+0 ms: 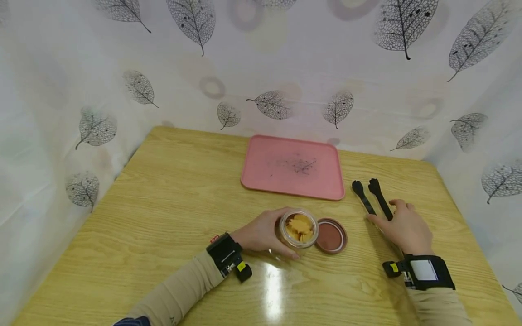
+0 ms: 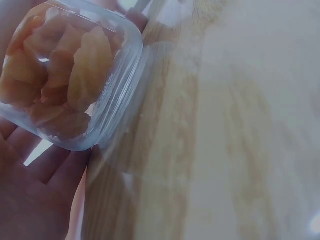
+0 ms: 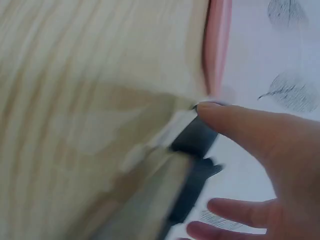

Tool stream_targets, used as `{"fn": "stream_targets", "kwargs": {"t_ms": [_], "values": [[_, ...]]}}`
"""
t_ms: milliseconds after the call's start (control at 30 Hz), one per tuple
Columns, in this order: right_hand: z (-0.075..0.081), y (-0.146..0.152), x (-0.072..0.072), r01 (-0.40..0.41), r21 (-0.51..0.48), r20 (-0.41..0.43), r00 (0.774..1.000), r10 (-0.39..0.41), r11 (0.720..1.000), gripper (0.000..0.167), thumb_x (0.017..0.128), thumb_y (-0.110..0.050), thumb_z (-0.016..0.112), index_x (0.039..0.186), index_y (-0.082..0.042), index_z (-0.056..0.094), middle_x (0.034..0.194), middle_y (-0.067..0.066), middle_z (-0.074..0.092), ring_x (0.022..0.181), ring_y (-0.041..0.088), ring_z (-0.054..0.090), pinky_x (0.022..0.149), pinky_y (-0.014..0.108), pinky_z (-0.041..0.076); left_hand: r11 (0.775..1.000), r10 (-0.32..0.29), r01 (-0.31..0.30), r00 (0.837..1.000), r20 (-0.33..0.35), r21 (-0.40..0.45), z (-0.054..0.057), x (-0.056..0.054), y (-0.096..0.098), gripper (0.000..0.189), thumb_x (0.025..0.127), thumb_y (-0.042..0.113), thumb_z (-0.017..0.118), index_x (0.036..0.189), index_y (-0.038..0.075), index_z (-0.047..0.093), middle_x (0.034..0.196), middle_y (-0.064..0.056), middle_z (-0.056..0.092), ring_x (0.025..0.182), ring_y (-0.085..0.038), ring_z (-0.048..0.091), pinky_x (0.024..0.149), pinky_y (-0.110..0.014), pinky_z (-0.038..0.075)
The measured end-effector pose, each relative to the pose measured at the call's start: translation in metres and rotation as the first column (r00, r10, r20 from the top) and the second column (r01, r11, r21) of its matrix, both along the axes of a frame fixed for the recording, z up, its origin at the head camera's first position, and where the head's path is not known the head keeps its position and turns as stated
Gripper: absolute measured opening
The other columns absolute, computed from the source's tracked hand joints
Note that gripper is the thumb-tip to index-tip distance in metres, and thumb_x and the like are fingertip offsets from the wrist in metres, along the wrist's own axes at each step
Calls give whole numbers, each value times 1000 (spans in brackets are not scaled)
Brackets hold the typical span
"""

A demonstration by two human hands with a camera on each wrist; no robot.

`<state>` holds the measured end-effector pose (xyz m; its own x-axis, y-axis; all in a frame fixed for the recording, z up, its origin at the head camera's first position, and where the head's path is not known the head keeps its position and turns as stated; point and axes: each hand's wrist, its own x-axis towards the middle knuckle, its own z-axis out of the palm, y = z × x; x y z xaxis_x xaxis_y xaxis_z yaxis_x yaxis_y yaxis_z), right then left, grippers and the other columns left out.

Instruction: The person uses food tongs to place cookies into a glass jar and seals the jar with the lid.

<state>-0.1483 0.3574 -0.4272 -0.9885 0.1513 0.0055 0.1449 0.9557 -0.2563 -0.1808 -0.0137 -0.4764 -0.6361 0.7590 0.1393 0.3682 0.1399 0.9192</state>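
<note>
My left hand (image 1: 263,231) curls around a clear jar (image 1: 282,235). Through the jar's open top show yellow-orange pieces (image 1: 300,226); the left wrist view shows the same chunks (image 2: 90,70) through the clear wall. At the right, my right hand (image 1: 408,230) holds a pair of tongs (image 1: 381,199) with black ends. Its thumb (image 3: 215,114) lies against one arm of the tongs, and the other fingers (image 3: 240,210) curve on the far side. The two tong arms stand apart. The hand hides part of the handle, which looks blurred in the right wrist view.
A reddish-brown round lid (image 1: 331,236) lies beside the jar on the wooden table (image 1: 175,190). Behind it, a pink tray (image 1: 281,167) with a dark printed pattern sits near the back edge. Leaf-patterned sheeting (image 1: 293,59) stands behind and beside the table.
</note>
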Motion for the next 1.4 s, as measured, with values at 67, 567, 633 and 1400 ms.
{"fn": "stream_targets", "kwargs": {"t_ms": [67,567,633,1400], "values": [[8,-14,1,-50,3,-48,998,50,999,99,86,-63,72,142,14,43,121,43,48,96,55,56,63,60,51,1000,1,-1,1000,1,-1,1,0,0,94,67,35,98,146,21,51,132,14,58,123,-6,53,108,-31,41],[8,-100,14,-536,-6,113,839,533,844,96,63,-57,91,142,-13,58,126,13,59,103,33,60,67,43,56,1000,6,-6,1000,17,22,0,0,2,92,67,33,99,145,29,50,133,14,58,124,-7,54,108,-31,42],[9,-100,12,-529,-20,110,842,528,848,90,63,-51,92,136,-10,60,119,11,61,97,28,61,67,41,56,1000,8,-8,1000,11,19,-1,0,2,93,67,33,99,145,27,51,133,14,58,123,-7,54,108,-31,42],[12,-163,18,-706,-584,-560,707,431,400,64,63,-5,96,99,-6,44,136,8,55,122,32,55,103,36,48,996,-35,33,999,33,84,10,3,-1,94,70,22,97,150,22,47,138,8,58,125,-9,54,107,-31,44]]}}
